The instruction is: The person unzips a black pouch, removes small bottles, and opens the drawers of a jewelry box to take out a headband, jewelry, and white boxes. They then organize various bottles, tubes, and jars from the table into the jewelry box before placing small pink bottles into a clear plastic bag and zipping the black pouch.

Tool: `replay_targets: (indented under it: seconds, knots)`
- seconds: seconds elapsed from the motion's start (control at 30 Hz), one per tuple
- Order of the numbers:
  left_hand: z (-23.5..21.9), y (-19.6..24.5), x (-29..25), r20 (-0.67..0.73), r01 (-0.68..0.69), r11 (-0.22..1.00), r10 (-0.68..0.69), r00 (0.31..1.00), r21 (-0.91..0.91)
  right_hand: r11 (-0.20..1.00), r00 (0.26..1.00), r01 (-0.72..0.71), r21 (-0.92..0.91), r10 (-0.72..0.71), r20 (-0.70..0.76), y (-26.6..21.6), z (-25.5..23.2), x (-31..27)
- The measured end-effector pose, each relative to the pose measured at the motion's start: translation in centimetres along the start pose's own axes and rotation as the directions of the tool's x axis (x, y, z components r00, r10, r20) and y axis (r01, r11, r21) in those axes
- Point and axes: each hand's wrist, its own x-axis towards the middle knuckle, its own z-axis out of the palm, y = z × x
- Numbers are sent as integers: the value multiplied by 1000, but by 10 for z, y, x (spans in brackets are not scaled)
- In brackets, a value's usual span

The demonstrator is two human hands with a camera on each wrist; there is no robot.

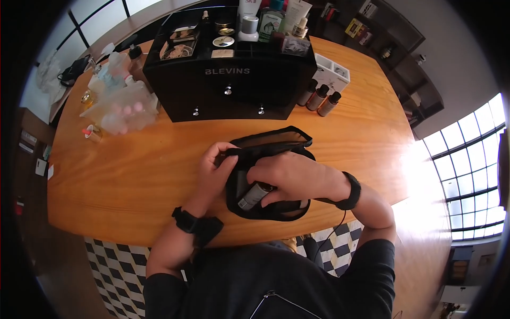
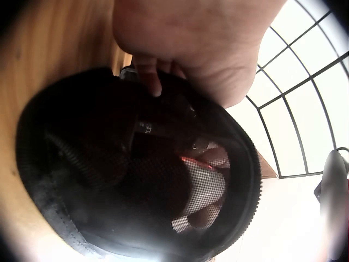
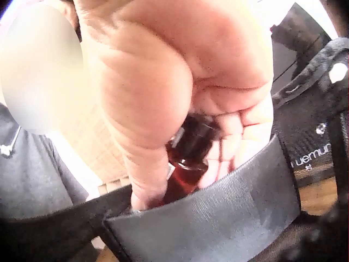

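A black zip pouch (image 1: 231,199) with mesh panels lies unzipped on the wooden table, its lid flap (image 1: 276,139) raised at the back. My left hand (image 1: 217,169) pinches the pouch's edge at its left side; the mesh side (image 2: 206,185) fills much of the left wrist view. My right hand (image 1: 292,174) reaches into the pouch and grips a small dark bottle (image 1: 255,195) with a black cap and a pale label. From the right wrist, the bottle (image 3: 190,144) stands tilted between thumb and fingers, its lower part hidden behind a grey inner panel (image 3: 218,213).
A black cosmetics organizer (image 1: 228,87) marked BLEVINS, topped with bottles and compacts, stands behind the pouch. To its right are several small dark bottles (image 1: 317,98) and a white box (image 1: 332,74). A translucent bag (image 1: 125,109) and a small cup (image 1: 93,134) sit at left.
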Motion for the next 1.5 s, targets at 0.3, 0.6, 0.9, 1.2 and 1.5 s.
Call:
replay_targets:
  seconds: [0.3, 0.6, 0.9, 1.2, 1.5]
  knots:
    - [1, 11, -3, -9, 75, 996, -75, 997, 48, 795, 777, -148, 588, 461, -429, 49, -31, -85]
    - [1, 2, -2, -5, 43, 997, -44, 999, -62, 771, 289, -509, 382, 571, -768, 144, -29, -133]
    - [1, 6, -3, -5, 72, 997, -72, 997, -39, 740, 277, -602, 301, 547, -790, 200, -6, -112]
    - [4, 10, -3, -15, 51, 999, -51, 999, 0, 748, 274, -539, 388, 591, -759, 211, 5, -115]
    - [5, 16, -4, -6, 109, 994, -109, 994, 16, 713, 213, -593, 373, 586, -782, 191, 5, -139]
